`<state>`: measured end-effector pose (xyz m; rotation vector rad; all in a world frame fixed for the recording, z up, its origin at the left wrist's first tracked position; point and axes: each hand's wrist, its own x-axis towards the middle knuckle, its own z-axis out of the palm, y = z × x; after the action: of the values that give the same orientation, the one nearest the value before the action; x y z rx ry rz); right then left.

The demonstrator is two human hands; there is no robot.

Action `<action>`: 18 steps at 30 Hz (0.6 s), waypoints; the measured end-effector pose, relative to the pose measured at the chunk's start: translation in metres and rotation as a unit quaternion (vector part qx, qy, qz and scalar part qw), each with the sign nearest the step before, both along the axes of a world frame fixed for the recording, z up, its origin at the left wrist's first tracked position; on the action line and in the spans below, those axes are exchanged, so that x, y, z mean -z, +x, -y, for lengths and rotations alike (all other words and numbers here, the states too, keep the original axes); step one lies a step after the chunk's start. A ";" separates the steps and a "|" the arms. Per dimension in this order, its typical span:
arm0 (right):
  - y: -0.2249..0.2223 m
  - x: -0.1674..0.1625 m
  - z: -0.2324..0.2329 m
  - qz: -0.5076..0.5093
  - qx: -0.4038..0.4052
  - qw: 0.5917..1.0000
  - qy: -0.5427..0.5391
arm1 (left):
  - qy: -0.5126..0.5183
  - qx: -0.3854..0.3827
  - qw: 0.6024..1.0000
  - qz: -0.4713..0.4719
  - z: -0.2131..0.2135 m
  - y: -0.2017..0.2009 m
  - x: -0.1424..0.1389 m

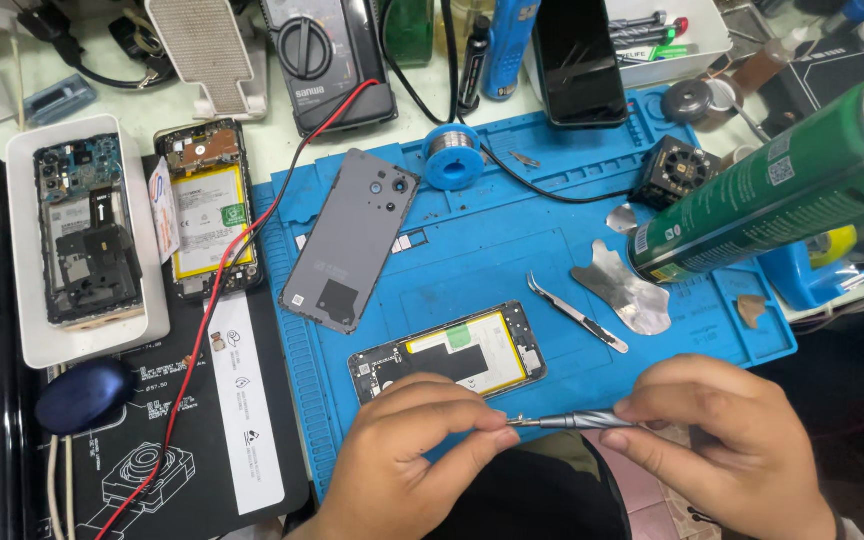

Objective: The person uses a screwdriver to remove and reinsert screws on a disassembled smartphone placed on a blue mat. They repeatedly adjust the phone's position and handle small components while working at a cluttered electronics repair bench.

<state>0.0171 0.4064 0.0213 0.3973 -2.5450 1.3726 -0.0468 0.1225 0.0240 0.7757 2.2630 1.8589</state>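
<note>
- My left hand [407, 455] comes in from the lower edge, knuckles up, thumb and forefinger pinched at the thin tip of a small grey screwdriver [572, 421].
- My right hand [727, 440] curls round the screwdriver's handle end, fingertips pressed together on it, so the tool lies level between both hands.
- The screwdriver sits just below the opened phone [449, 361], which lies on the blue work mat [512, 250] with its yellow battery showing.
- My left knuckles hide the phone's near edge.
- The driver's very tip is too small to make out.
- Both wrists are cut off by the frame.
- A green spray can [772, 190] is blurred and cropped at the right.
</note>
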 end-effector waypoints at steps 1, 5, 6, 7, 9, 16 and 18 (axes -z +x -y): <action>0.000 0.003 -0.001 -0.001 0.000 1.000 -0.011 | 0.001 -0.001 1.000 0.006 0.000 0.000 0.002; -0.001 0.009 -0.004 0.008 -0.001 0.998 -0.064 | 0.015 -0.015 1.000 0.017 0.000 -0.003 0.010; -0.004 0.011 -0.006 0.009 -0.006 0.997 -0.081 | 0.021 -0.025 0.999 0.010 0.000 -0.005 0.012; -0.008 0.014 -0.008 0.000 -0.018 0.997 -0.079 | 0.024 -0.022 0.999 -0.003 0.000 -0.008 0.015; -0.013 0.019 -0.011 -0.011 -0.038 0.996 -0.077 | 0.027 -0.013 0.999 -0.024 0.000 -0.012 0.018; -0.004 0.035 -0.014 0.018 -0.043 0.993 -0.113 | -0.007 -0.001 0.998 -0.061 0.001 -0.006 0.017; 0.001 0.036 -0.015 0.044 -0.019 0.991 -0.129 | -0.023 -0.012 0.997 -0.077 0.001 -0.002 0.017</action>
<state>0.0181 0.4211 -0.0145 0.3456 -2.3940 1.7415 -0.0491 0.1213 0.0066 0.9170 2.4080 1.8072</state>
